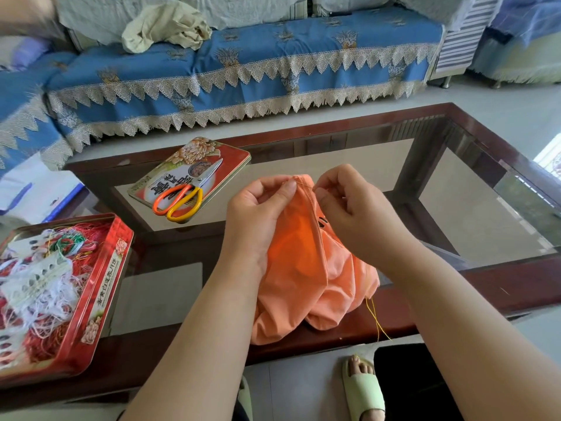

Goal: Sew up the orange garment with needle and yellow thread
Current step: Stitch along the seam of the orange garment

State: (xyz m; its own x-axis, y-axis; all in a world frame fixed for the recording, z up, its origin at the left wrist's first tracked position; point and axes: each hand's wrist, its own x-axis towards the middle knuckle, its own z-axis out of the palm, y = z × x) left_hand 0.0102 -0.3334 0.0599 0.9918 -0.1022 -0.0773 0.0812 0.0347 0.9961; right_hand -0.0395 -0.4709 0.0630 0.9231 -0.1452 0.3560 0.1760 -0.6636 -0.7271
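Note:
The orange garment hangs bunched over the near edge of the glass table, lifted at its top by both hands. My left hand pinches the top fold of the fabric between thumb and fingers. My right hand is just right of that fold, its fingertips pinching at the seam where a thin needle seems to sit; the needle itself is barely visible. Yellow thread dangles from the garment's lower right edge.
Orange-handled scissors lie on a red tin lid at the table's back left. An open red tin full of tangled threads sits at the near left. A blue sofa stands behind the wood-framed glass table.

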